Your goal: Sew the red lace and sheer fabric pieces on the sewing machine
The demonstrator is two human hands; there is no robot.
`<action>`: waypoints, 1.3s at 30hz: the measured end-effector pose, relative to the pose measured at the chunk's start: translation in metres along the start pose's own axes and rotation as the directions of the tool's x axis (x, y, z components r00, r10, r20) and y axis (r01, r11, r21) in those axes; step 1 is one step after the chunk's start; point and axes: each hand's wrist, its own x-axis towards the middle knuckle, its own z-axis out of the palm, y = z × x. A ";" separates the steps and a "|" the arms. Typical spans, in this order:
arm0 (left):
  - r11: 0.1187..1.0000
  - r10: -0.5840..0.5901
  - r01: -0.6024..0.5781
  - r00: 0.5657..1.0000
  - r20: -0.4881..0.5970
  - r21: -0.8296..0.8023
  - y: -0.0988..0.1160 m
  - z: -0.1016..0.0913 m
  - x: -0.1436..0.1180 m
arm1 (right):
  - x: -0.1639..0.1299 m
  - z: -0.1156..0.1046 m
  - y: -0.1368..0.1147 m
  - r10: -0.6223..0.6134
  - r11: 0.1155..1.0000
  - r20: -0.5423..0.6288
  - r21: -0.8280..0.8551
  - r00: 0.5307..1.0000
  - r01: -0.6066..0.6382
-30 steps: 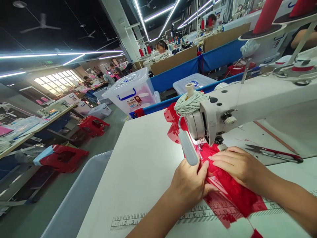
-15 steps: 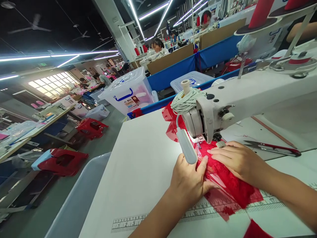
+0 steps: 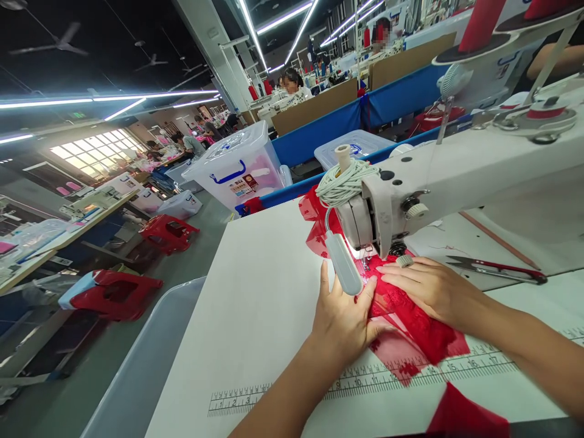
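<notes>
Red lace fabric (image 3: 410,322), partly sheer, lies under the needle area of a white sewing machine (image 3: 474,170) and spreads toward me over the ruler markings. My left hand (image 3: 344,319) rests on its left edge, fingers spread, some of them hidden behind the grey lamp (image 3: 344,264). My right hand (image 3: 433,286) lies flat on the cloth just right of the presser foot (image 3: 365,263), fingers stretched out. Another red fabric piece (image 3: 465,417) hangs at the table's front edge.
Thread snips (image 3: 499,269) lie on the machine bed at right. A pale cord coil (image 3: 347,182) sits on the machine head. Left of the white table (image 3: 255,292) is a grey bin (image 3: 150,359). Red stools (image 3: 114,295) and a clear storage box (image 3: 237,161) stand beyond.
The fabric has moved away from me, toward the needle, with its near edge drawn up. My left hand's fingers have spread wider. More of the red piece at the front edge shows.
</notes>
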 end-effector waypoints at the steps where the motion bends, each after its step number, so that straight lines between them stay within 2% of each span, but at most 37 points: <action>1: 1.000 -0.007 0.007 1.000 0.019 -0.004 0.000 -0.001 0.000 | 0.000 -0.002 0.000 -0.001 1.000 0.009 0.004 1.000 0.001; 3: 1.000 0.002 -0.001 0.999 0.052 -0.026 0.002 -0.003 0.001 | 0.002 -0.007 -0.002 -0.005 1.000 0.020 0.006 1.000 0.005; 8: 0.978 0.159 -0.143 0.982 0.100 -0.153 0.009 -0.017 0.005 | 0.008 -0.015 -0.010 -0.041 0.999 0.007 0.027 0.999 0.040; 12: 0.985 0.151 -0.132 0.972 0.182 -0.116 0.010 -0.035 0.006 | 0.008 -0.010 -0.009 -0.031 0.996 0.003 0.083 1.000 0.030; 16: 0.966 0.255 -0.239 0.940 0.226 -0.095 0.010 -0.041 0.001 | 0.005 -0.010 -0.009 -0.026 0.995 0.045 0.096 0.999 0.021; 18: 0.949 0.315 -0.314 0.928 0.198 -0.036 0.010 -0.037 -0.001 | 0.003 -0.013 -0.011 -0.011 0.993 0.096 0.121 0.995 -0.001; 21: 0.902 0.430 -0.431 0.898 0.096 -0.007 0.009 -0.030 -0.003 | 0.002 -0.018 -0.012 0.035 0.979 0.199 0.189 0.979 -0.074; 24: 0.891 0.453 -0.450 0.891 0.041 -0.059 0.008 -0.026 -0.001 | 0.003 -0.021 -0.014 0.081 0.963 0.250 0.229 0.965 -0.141; 27: 0.918 0.392 -0.387 0.918 0.056 -0.088 0.008 -0.025 0.003 | 0.005 -0.023 -0.016 0.114 0.961 0.270 0.214 0.956 -0.175; 28: 0.934 0.341 -0.329 0.937 0.072 -0.139 0.010 -0.024 0.005 | 0.006 -0.023 -0.016 0.122 0.960 0.275 0.212 0.954 -0.184; 30: 0.944 0.182 -0.137 0.975 0.125 -0.300 0.013 -0.019 0.010 | 0.007 -0.026 -0.016 0.136 0.948 0.303 0.238 0.943 -0.213; 32: 0.897 0.027 0.059 0.982 0.189 -0.439 0.015 -0.013 0.015 | 0.008 -0.031 -0.014 0.136 0.914 0.342 0.319 0.930 -0.251; 33: 0.868 -0.019 0.120 0.978 0.209 -0.483 0.015 -0.010 0.017 | 0.007 -0.033 -0.012 0.127 0.888 0.365 0.373 0.922 -0.270; 36: 0.799 -0.064 0.195 0.968 0.241 -0.568 0.010 -0.004 0.026 | 0.005 -0.037 -0.005 0.092 0.830 0.391 0.478 0.916 -0.287; 39: 0.720 -0.064 0.230 0.962 0.267 -0.655 0.002 -0.005 0.033 | 0.003 -0.031 -0.001 0.092 0.877 0.294 0.429 0.952 -0.217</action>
